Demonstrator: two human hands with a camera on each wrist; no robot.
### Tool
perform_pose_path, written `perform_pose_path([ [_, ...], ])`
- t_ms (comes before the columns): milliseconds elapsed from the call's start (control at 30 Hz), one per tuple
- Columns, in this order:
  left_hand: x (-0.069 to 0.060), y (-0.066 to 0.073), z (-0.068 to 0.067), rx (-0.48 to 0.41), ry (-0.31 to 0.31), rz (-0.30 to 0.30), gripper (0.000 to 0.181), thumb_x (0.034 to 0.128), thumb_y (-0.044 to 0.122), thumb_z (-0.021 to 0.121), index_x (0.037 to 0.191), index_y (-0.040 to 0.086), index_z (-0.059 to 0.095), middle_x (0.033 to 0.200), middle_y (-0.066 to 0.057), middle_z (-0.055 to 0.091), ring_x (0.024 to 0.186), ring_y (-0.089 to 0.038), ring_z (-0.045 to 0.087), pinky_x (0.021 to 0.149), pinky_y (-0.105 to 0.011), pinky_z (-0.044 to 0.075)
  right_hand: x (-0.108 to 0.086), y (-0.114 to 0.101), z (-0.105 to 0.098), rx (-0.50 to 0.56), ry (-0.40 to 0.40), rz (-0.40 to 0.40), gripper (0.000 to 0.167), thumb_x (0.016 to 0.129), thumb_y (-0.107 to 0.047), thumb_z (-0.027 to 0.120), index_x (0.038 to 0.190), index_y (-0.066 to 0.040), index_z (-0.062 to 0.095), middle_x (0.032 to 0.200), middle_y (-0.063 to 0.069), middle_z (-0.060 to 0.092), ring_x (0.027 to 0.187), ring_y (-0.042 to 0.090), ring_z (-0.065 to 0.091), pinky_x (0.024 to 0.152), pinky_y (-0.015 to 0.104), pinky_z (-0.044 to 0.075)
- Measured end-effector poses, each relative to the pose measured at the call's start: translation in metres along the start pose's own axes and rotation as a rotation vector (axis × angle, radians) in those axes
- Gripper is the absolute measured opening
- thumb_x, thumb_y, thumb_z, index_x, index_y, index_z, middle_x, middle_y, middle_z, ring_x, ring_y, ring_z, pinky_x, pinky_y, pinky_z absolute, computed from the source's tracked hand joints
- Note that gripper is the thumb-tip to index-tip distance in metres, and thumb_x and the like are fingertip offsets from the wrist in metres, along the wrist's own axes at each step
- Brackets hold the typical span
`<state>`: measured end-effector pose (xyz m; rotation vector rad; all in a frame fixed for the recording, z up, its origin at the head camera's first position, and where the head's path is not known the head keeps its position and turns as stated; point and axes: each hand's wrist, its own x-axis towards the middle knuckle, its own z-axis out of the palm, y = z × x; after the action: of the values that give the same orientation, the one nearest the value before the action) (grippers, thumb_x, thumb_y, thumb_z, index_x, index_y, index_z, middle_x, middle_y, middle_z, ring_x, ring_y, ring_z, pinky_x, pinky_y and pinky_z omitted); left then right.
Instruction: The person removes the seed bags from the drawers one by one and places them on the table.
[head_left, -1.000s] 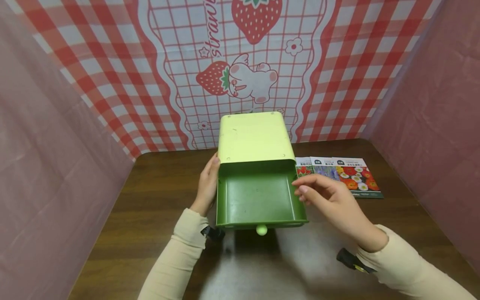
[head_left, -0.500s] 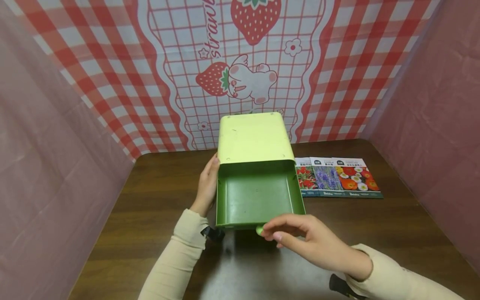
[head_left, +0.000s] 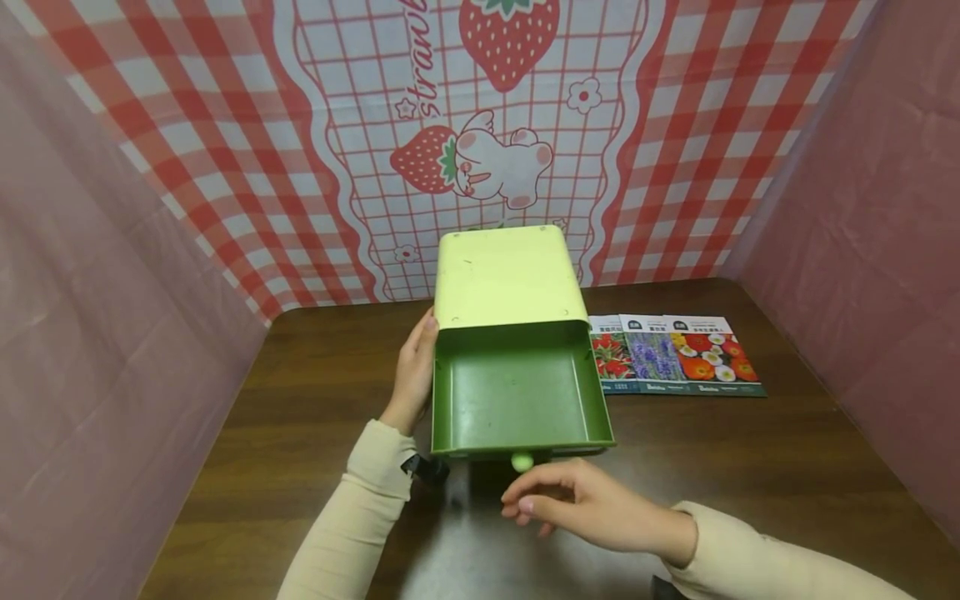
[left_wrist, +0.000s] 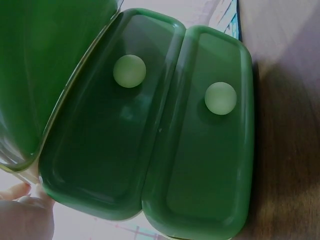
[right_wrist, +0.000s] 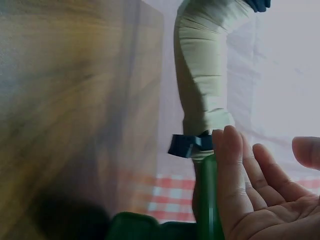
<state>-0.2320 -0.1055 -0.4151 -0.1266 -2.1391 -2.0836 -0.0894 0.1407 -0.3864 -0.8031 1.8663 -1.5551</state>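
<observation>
Two closed drawers point(left_wrist: 100, 140) sit stacked in the cabinet point(head_left: 510, 279), their long axis running side to side, along the bench point(head_left: 300, 450). Above them the top drawer point(head_left: 513, 392) stands pulled out, pointing straight at the person — its knob point(head_left: 522, 462) centred on the front edge. The cabinet stands on the bench before the checked cloth point(head_left: 225, 108), its yellow top uppermost, its front towards the person.

The left hand point(head_left: 411, 371) rests against the cabinet's left side, fingers stretched along it. The right hand point(head_left: 588, 507) hovers just below and right of the knob — apart from it, fingers loosely bent, grasping nothing. Three packets point(head_left: 712, 358) with flower pictures overlap on the bench, right of the cabinet.
</observation>
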Motion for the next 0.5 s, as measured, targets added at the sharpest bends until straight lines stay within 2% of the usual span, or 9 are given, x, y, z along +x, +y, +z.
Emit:
perform_pose_path([
  [133, 0.000, 0.001, 0.000, -0.005, -0.001, 0.006, 0.053, 0.1059, 0.041, 0.037, 0.151, 0.013, 0.039, 0.156, -0.006, 0.039, 0.146, -0.023, 0.033, 0.122, -0.041, 0.026, 0.003, 0.008, -0.001, 0.044, -0.005, 0.024, 0.029, 0.102, -0.017, 0.052, 0.120, 0.001, 0.065, 0.112, 0.020, 0.071, 0.092, 0.007, 0.069, 0.076, 0.035, 0.061],
  [267, 0.000, 0.001, 0.001, -0.009, -0.004, 0.003, 0.053, 0.1059, 0.041, 0.037, 0.151, 0.014, 0.039, 0.157, -0.006, 0.038, 0.146, -0.023, 0.032, 0.122, -0.042, 0.025, 0.004, 0.014, -0.001, 0.079, 0.031, 0.048, 0.033, 0.102, -0.016, 0.050, 0.121, 0.008, 0.062, 0.111, 0.028, 0.068, 0.089, 0.008, 0.070, 0.076, 0.035, 0.061],
  [500, 0.000, 0.001, 0.001, -0.017, -0.003, -0.015, 0.051, 0.1060, 0.041, 0.037, 0.151, 0.016, 0.039, 0.157, -0.005, 0.038, 0.146, -0.022, 0.032, 0.122, -0.041, 0.026, 0.006, 0.019, -0.002, 0.084, 0.111, 0.120, 0.040, 0.103, -0.022, 0.051, 0.123, 0.011, 0.061, 0.110, 0.027, 0.069, 0.091, 0.020, 0.072, 0.076, 0.031, 0.061],
])
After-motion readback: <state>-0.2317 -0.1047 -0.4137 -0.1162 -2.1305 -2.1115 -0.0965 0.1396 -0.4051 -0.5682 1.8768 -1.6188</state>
